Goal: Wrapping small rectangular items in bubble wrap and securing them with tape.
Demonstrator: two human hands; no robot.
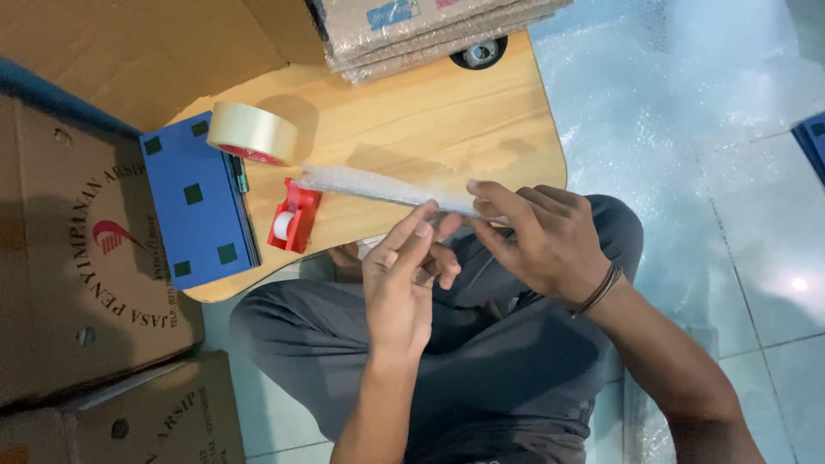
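Both hands meet at the near end of a long flat parcel wrapped in bubble wrap, which lies edge-on above the wooden table and reaches toward the red tape dispenser. The left hand has its fingers nearly straight, with the fingertips pressed to the wrap's end. The right hand curls around the same end, thumb and fingers pinched on the wrap. A roll of clear tape sits on the table just beside a blue box. Cardboard boxes stand to the left; a bubble-wrap sheet covers the floor on the right.
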